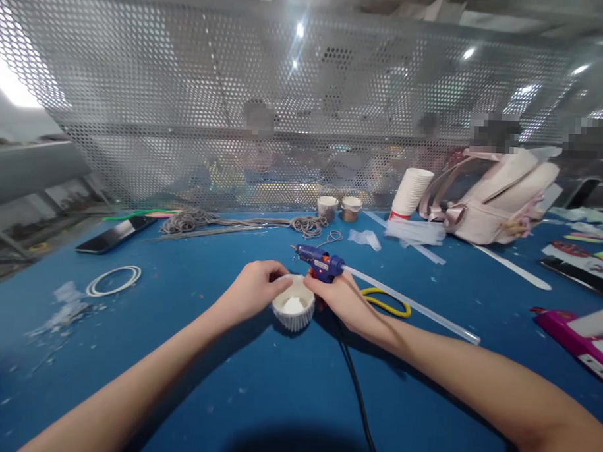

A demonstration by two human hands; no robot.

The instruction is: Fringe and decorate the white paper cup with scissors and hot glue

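A small white paper cup with ribbed, pleated-looking sides stands between my hands, its open top facing me. My left hand is closed on its left rim, thumb over the edge. My right hand is wrapped round the handle of a blue hot glue gun, and its thumb touches the cup's right rim. The gun's nozzle points left, above and behind the cup. A long clear glue stick sticks out of its back, over my right wrist. A black cord runs toward me from beneath the right hand.
Grey cord bundles, two small cups and stacked paper cups line the back before a perforated metal screen. A pink backpack and magenta tool are right; a phone and white ring left.
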